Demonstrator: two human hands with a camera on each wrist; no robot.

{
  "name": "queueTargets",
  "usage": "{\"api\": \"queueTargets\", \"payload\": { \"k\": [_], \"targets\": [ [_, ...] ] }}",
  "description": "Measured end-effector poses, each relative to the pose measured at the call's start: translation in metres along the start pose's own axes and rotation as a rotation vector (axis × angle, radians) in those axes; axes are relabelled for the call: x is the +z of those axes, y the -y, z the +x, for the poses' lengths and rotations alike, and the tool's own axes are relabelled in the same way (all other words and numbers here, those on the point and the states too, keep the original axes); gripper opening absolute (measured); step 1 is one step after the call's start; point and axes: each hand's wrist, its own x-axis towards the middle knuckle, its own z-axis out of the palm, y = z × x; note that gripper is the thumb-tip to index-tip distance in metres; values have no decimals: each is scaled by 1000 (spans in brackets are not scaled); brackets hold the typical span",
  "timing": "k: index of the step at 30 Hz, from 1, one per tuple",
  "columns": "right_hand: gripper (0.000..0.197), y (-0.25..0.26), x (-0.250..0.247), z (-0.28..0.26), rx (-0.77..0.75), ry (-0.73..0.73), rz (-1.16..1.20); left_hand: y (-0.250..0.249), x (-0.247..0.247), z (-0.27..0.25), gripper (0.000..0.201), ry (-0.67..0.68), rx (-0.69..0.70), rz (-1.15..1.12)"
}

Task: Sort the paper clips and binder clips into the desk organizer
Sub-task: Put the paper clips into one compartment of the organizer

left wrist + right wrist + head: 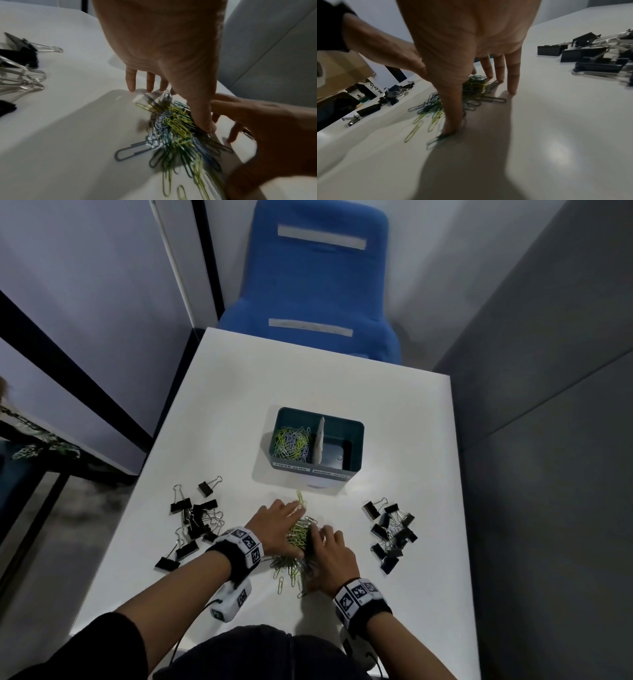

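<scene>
A pile of green, blue and grey paper clips (296, 533) (173, 128) (475, 84) lies on the white table, squeezed between my two hands. My left hand (286, 520) (176, 109) stands on its left side, straight fingers touching the table and thumb in the clips. My right hand (320, 549) (476, 106) closes the right side, fingertips down and thumb pressing a clip. Neither hand grips anything. The teal desk organizer (356, 446) stands beyond; its left compartment holds paper clips (291, 443), and its right one looks empty.
Black binder clips lie in two groups, one left of my hands (195, 518) (22, 54) and one to the right (390, 532) (594, 56). A lone green clip (300, 497) lies near the organizer. A blue chair (315, 285) stands past the table's far edge.
</scene>
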Motion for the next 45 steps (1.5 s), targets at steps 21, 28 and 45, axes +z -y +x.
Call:
{"api": "queueTargets", "payload": {
  "k": [21,28,45],
  "targets": [
    [14,-12,-11,18,27,-157,251,-6,22,-14,12,-299,-78,-349],
    [11,-23,-16,10,46,-164,337,-1,-27,-28,7,-478,-29,-475],
    [20,-13,-122,9,-74,-227,416,20,-120,17,27,-778,-128,-575]
  ]
}}
